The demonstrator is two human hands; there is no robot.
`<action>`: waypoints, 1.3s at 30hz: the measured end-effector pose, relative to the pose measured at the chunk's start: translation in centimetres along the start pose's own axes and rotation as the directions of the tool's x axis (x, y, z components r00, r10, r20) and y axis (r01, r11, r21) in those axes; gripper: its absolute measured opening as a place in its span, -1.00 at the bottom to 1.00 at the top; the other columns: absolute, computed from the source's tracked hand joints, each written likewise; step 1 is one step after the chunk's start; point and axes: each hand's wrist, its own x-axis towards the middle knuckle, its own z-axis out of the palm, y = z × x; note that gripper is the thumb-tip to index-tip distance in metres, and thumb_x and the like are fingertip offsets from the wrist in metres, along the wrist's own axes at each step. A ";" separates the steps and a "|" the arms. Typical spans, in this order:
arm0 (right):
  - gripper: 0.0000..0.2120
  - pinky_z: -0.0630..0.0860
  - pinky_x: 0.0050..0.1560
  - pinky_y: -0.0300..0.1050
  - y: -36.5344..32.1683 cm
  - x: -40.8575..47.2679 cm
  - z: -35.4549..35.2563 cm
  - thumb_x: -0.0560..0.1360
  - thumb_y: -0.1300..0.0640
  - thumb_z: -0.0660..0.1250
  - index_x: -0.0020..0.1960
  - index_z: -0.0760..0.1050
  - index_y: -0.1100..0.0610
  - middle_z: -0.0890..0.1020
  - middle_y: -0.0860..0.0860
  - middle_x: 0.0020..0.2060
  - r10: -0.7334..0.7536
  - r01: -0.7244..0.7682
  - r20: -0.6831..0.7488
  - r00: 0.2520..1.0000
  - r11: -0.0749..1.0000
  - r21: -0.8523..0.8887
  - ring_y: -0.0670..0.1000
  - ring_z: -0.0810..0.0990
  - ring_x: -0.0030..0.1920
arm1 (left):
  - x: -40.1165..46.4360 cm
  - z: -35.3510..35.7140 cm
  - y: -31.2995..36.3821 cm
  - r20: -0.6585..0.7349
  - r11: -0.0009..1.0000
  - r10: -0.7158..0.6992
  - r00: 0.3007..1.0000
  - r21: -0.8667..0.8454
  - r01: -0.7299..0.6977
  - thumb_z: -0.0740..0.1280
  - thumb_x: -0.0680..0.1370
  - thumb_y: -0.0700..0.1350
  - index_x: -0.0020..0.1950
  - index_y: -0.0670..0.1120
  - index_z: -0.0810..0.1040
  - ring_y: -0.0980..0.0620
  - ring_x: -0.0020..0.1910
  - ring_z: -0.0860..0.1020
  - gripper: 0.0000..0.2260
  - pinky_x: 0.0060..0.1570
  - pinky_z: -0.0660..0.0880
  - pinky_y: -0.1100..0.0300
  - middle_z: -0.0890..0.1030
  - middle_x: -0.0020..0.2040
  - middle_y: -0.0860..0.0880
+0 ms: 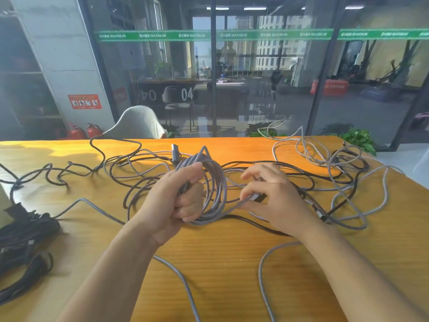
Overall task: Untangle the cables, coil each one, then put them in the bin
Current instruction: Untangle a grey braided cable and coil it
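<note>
My left hand grips a coil of grey braided cable, several loops held upright just above the orange table. My right hand pinches that cable's free end by its dark plug, just right of the coil. Loose grey and black cables lie tangled across the table behind and to the right of my hands. Another tangle of black cable stretches to the left.
A heap of black coiled cables sits at the table's left edge, partly cut off. A grey cable runs toward me between my forearms. A light chair and a glass wall stand beyond the far edge.
</note>
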 end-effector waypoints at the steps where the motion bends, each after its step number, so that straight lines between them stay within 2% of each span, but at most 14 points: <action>1: -0.74 0.35 0.33 0.00 0.0 0.0 0.0 0.51 -0.26 0.39 -0.12 0.69 -0.09 0.57 -0.18 0.16 0.008 -0.009 -0.034 0.999 1.000 -0.009 -0.16 0.41 0.30 | 0.0 0.0 0.0 0.012 1.000 -0.013 1.000 0.018 0.013 0.39 0.47 0.09 -0.21 -0.05 0.15 0.12 -0.62 0.08 -0.58 -0.53 0.03 0.20 0.15 -0.55 0.10; 6: -0.89 0.36 0.43 0.13 0.0 0.1 -0.9 0.54 -0.10 0.47 -0.06 0.74 -0.09 0.57 -0.17 0.29 -0.003 0.003 -0.003 1.000 1.000 -0.008 -0.08 0.37 0.47 | 0.0 0.2 -0.2 0.035 0.994 -0.065 0.997 0.095 0.062 0.40 0.47 0.08 -0.18 -0.08 0.13 0.08 -0.59 0.07 -0.55 -0.53 0.10 0.24 0.14 -0.52 0.07; 9: -0.94 0.39 0.43 0.12 -0.7 -0.1 -1.1 0.51 0.03 0.54 -0.10 0.72 -0.14 0.51 -0.28 0.33 0.025 -0.034 0.238 0.971 0.999 0.035 -0.19 0.36 0.47 | 0.1 0.1 -0.2 0.030 0.991 -0.078 0.997 0.113 0.074 0.40 0.46 0.09 -0.18 -0.08 0.13 0.08 -0.58 0.07 -0.54 -0.54 0.11 0.25 0.13 -0.51 0.07; 13: -0.82 0.29 0.52 -0.07 -1.1 -0.3 -3.1 0.43 -0.03 0.62 -0.01 0.71 -0.24 0.36 -0.47 0.42 0.120 -0.220 0.583 0.804 0.970 0.103 -0.37 0.30 0.46 | -0.1 -0.3 0.1 0.013 0.994 -0.069 0.998 0.089 0.067 0.41 0.45 0.11 -0.19 -0.05 0.15 0.11 -0.60 0.08 -0.55 -0.53 0.06 0.22 0.14 -0.51 0.08; 17: -0.87 0.17 0.57 -0.06 -1.3 0.0 -4.6 0.39 0.07 0.66 -0.10 0.76 -0.09 0.46 -0.40 0.43 0.068 -0.246 0.517 0.853 0.926 0.285 -0.35 0.26 0.52 | 0.0 -0.5 0.4 -0.018 0.994 -0.065 0.998 0.083 0.067 0.36 0.53 0.05 -0.23 0.00 0.27 0.11 -0.59 0.07 -0.69 -0.50 0.02 0.17 0.14 -0.51 0.08; 20: -0.90 0.20 0.54 -0.01 -1.6 0.0 -5.2 0.40 0.18 0.65 -0.14 0.75 0.07 0.62 -0.15 0.35 -0.030 -0.197 0.396 0.918 0.832 0.519 -0.13 0.33 0.56 | -0.1 -0.6 0.7 -0.054 0.997 -0.064 0.997 0.041 0.066 0.31 0.54 0.05 -0.24 0.00 0.31 0.13 -0.61 0.08 -0.74 -0.48 0.00 0.15 0.13 -0.52 0.10; 22: -0.90 0.34 0.49 0.04 -2.0 0.1 -5.0 0.42 0.10 0.63 -0.15 0.73 0.08 0.74 0.03 0.12 -0.098 -0.156 0.323 0.941 0.722 0.674 0.07 0.54 0.43 | -0.2 -0.6 0.8 -0.053 0.998 -0.056 0.997 0.002 0.057 0.31 0.55 0.05 -0.26 0.00 0.33 0.14 -0.62 0.10 -0.74 -0.49 0.01 0.16 0.14 -0.53 0.11; 24: -0.81 0.49 0.37 0.12 -2.1 0.1 -4.5 0.43 -0.07 0.60 -0.17 0.71 0.03 0.74 0.06 -0.13 -0.128 -0.172 0.326 0.937 0.644 0.745 0.12 0.70 0.10 | -0.3 -0.6 0.8 -0.033 0.998 -0.058 0.998 -0.006 0.058 0.30 0.56 0.05 -0.26 0.00 0.34 0.14 -0.62 0.10 -0.74 -0.51 0.02 0.18 0.14 -0.53 0.11; 26: -0.74 0.60 -0.04 0.05 -2.1 0.2 -4.3 0.44 -0.19 0.56 -0.20 0.67 -0.02 0.66 0.03 -0.26 -0.132 -0.275 0.438 0.889 0.610 0.743 0.09 0.59 -0.24 | -0.3 -0.6 0.7 -0.005 0.998 -0.059 0.998 -0.013 0.059 0.30 0.58 0.05 -0.25 0.00 0.34 0.15 -0.62 0.11 -0.74 -0.54 0.05 0.21 0.14 -0.53 0.11; 28: -0.68 0.40 -0.34 -0.23 -1.7 0.0 -4.6 0.47 -0.24 0.51 -0.23 0.62 0.00 0.59 0.01 -0.32 -0.150 -0.392 0.572 0.807 0.589 0.707 0.01 0.40 -0.41 | -0.3 -0.8 0.8 0.025 0.998 -0.048 0.999 -0.041 0.049 0.29 0.60 0.05 -0.24 0.00 0.35 0.17 -0.63 0.12 -0.73 -0.57 0.11 0.25 0.16 -0.54 0.13; 30: -0.65 0.36 -0.34 -0.34 -1.4 -0.3 -5.2 0.54 -0.18 0.47 -0.24 0.56 0.05 0.57 0.00 -0.35 -0.114 -0.481 0.697 0.708 0.645 0.594 -0.08 0.34 -0.46 | -0.3 -1.1 0.9 0.049 0.994 -0.031 0.998 -0.104 0.036 0.28 0.60 0.05 -0.25 0.00 0.35 0.19 -0.66 0.14 -0.73 -0.60 0.18 0.29 0.18 -0.56 0.14; 33: -0.59 0.42 -0.24 -0.25 -0.9 -0.3 -5.0 0.58 -0.18 0.42 -0.26 0.49 0.09 0.59 0.01 -0.36 0.162 -0.527 0.763 0.626 0.809 0.260 -0.08 0.40 -0.43 | -0.3 -0.9 0.8 0.112 0.981 -0.009 0.994 -0.192 0.031 0.24 0.62 0.03 -0.26 0.00 0.37 0.21 -0.68 0.17 -0.73 -0.62 0.19 0.32 0.22 -0.59 0.15; 36: -0.50 0.44 -0.19 -0.10 -1.0 -0.1 -3.5 0.46 -0.36 0.46 -0.29 0.48 0.05 0.58 -0.10 -0.40 0.371 -0.501 0.594 0.714 0.863 0.062 -0.08 0.47 -0.36 | -0.4 -0.1 0.2 0.237 0.991 -0.088 0.968 -0.076 0.108 0.31 0.60 0.04 -0.25 0.00 0.38 0.19 -0.66 0.16 -0.73 -0.58 0.16 0.30 0.23 -0.58 0.14; 39: -0.36 0.37 -0.25 -0.09 -1.7 0.2 -2.5 0.31 -0.58 0.37 -0.28 0.47 0.04 0.54 -0.15 -0.43 0.426 -0.343 0.308 0.851 0.894 -0.290 -0.05 0.52 -0.26 | -0.5 0.7 -0.4 0.324 0.978 -0.190 0.927 0.146 0.150 0.32 0.60 0.05 -0.24 -0.07 0.26 0.14 -0.62 0.12 -0.65 -0.54 0.16 0.30 0.22 -0.55 0.08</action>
